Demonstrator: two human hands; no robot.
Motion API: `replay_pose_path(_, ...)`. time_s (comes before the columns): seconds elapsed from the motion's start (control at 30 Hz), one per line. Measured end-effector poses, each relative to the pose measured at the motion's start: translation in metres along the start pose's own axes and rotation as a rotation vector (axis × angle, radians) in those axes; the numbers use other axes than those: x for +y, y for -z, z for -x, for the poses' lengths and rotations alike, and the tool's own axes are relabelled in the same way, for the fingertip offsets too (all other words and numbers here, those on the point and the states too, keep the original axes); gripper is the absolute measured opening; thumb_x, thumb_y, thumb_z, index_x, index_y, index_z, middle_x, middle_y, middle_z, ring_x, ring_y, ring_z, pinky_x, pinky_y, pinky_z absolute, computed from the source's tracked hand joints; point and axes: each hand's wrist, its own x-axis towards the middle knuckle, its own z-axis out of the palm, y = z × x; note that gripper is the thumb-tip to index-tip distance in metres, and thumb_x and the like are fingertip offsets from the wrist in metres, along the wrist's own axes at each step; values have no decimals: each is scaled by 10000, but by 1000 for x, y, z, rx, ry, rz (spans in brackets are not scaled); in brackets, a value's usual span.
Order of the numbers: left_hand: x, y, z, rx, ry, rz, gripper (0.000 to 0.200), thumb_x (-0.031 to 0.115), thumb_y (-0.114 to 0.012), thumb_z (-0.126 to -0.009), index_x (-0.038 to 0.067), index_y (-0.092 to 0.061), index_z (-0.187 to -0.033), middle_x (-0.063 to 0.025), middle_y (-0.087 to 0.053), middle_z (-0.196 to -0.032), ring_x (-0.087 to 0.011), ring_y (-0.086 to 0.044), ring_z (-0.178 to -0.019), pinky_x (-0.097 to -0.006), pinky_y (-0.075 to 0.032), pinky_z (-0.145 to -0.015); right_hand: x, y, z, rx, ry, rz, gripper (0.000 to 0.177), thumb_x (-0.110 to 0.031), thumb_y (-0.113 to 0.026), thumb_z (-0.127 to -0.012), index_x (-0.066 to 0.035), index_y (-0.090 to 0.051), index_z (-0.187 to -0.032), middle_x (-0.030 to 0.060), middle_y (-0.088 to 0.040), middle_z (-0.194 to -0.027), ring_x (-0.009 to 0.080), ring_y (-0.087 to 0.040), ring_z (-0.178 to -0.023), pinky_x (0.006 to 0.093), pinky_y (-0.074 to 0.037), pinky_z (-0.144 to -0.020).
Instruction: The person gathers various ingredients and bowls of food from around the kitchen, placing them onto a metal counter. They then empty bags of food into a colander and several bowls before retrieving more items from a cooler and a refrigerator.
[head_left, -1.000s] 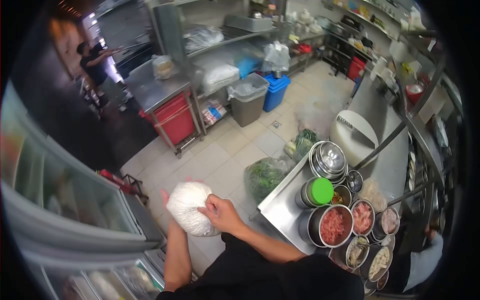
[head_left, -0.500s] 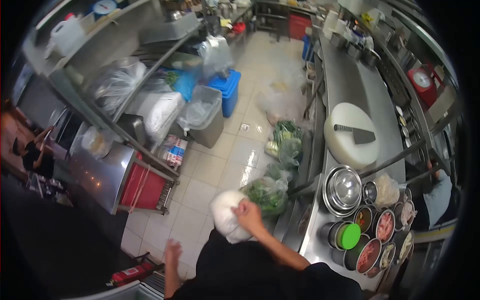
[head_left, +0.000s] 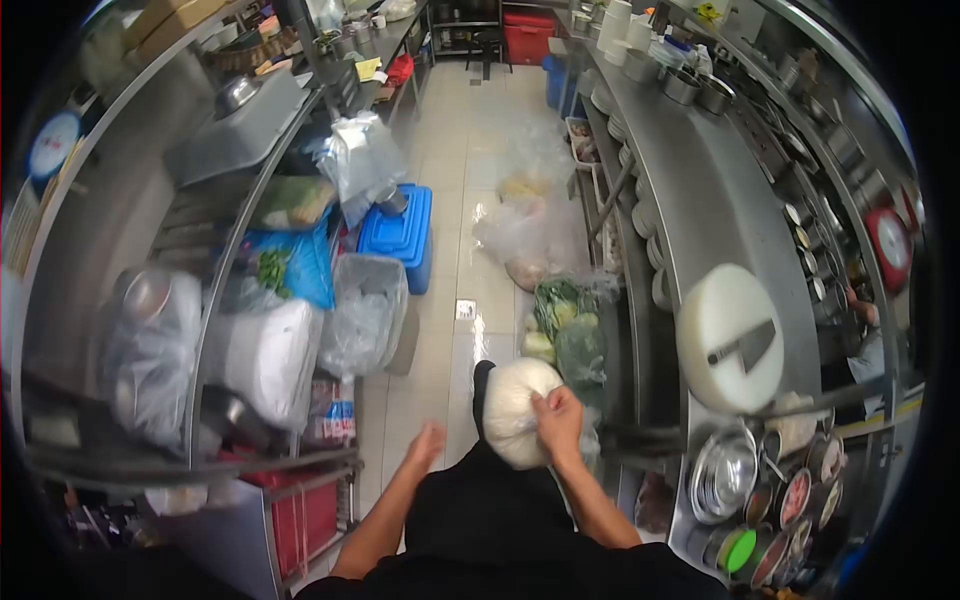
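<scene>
My right hand [head_left: 560, 425] grips the gathered top of a white, round, full plastic bag [head_left: 518, 410], which hangs in front of my body over the floor. My left hand [head_left: 425, 445] is off to the left at about waist height, touching nothing; its fingers are blurred but look apart. Just beyond the bag, clear bags of green vegetables [head_left: 570, 330] lie on the floor along the right-hand counter.
On the right counter [head_left: 665, 150] are a round white board [head_left: 730, 340] with a cleaver [head_left: 745, 348], metal bowls [head_left: 722, 475] and food tins. At left stand a grey bin [head_left: 365, 310], a blue lidded bin [head_left: 400, 235] and a shelf [head_left: 225, 300]. A tiled aisle [head_left: 440, 200] runs ahead.
The view has turned and moved forward along the aisle. The white bag, still in my right hand, now hangs nearer the vegetable bags. My left hand has come up and forward.
</scene>
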Motion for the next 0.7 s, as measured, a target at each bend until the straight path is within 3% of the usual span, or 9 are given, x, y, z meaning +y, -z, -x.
replay_pose_path(0.03, 29, -28, -34, -240, 73, 293, 705, 576, -348, -904, 41, -325, -1362, -149, -393, -1373, -275, -362, -1269, -420, -248, -1066, -23, -19, -23, -29, -74, -52, 352, -84, -676, -766, -93, -359, -616, -42, -383, -595, 61, -327, -569, 236, -298, -493)
replay_pose_path(0.07, 57, -64, -61, -480, 150, 585, 677, 563, -373, -903, 24, -407, -1312, -152, -465, -1315, -264, -446, -1206, -408, -305, -1040, -25, -40, -51, -56, -12, -42, 346, -83, -679, -772, -95, -371, -614, -45, -387, -603, 63, -335, -577, 237, -306, -500)
replay_pose_path(0.1, 103, -109, -69, -369, 69, 724, 697, 581, -336, -905, 14, -415, -1303, -170, -459, -1314, -275, -449, -1200, -418, -329, -1018, -16, -67, -82, -131, -29, -151, 334, -108, -680, -782, -84, -390, -618, -37, -388, -599, 74, -343, -586, 247, -317, -509)
replay_pose_path(0.13, 162, -136, -102, -396, 34, 785, 709, 591, -338, -897, 19, -407, -1310, -176, -450, -1319, -283, -442, -1204, -423, -325, -1021, -72, -93, -139, -228, 131, -3, 324, -127, -673, -791, -72, -401, -624, -25, -376, -574, 90, -340, -570, 264, -321, -499)
replay_pose_path(0.23, 300, -151, -160, -550, -14, 716, 744, 622, -344, -874, 34, -383, -1329, -193, -423, -1334, -306, -422, -1218, -439, -312, -1030, -125, -135, -222, -343, 189, -13, 325, -152, -673, -806, -23, -414, -657, 78, -403, -539, 148, -360, -494, 313, -352, -481)
replay_pose_path(0.37, 460, -149, -223, -672, -84, 654, 794, 663, -351, -844, 54, -350, -1354, -215, -387, -1355, -336, -394, -1237, -460, -295, -1041, -182, -179, -349, -371, 293, -38, 337, -138, -671, -814, -31, -397, -649, 60, -375, -527, 124, -338, -498, 298, -343, -471)
replay_pose_path(0.57, 665, -150, -378, -814, -206, 583, 876, 724, -362, -798, 84, -302, -1392, -249, -333, -1386, -382, -353, -1265, -492, -269, -1058, -185, -266, -547, -379, 343, -57, 355, -118, -670, -812, -41, -371, -637, 33, -340, -530, 105, -308, -520, 280, -322, -464)
replay_pose_path(0.63, 742, -140, -444, -858, -303, 525, 911, 747, -365, -776, 84, -292, -1396, -259, -317, -1391, -388, -335, -1275, -489, -247, -1069, -179, -300, -623, -349, 377, 16, 311, -117, -668, -800, -31, -404, -660, 108, -418, -530, 251, -413, -449, 344, -367, -459)
replay_pose_path(0.7, 832, -136, -505, -916, -422, 456, 947, 770, -367, -754, 83, -283, -1401, -269, -301, -1395, -393, -318, -1285, -487, -224, -1080, -170, -331, -705, -335, 361, 82, 280, -92, -651, -805, -23, -421, -661, 120, -422, -542, 216, -418, -453, 335, -374, -462)
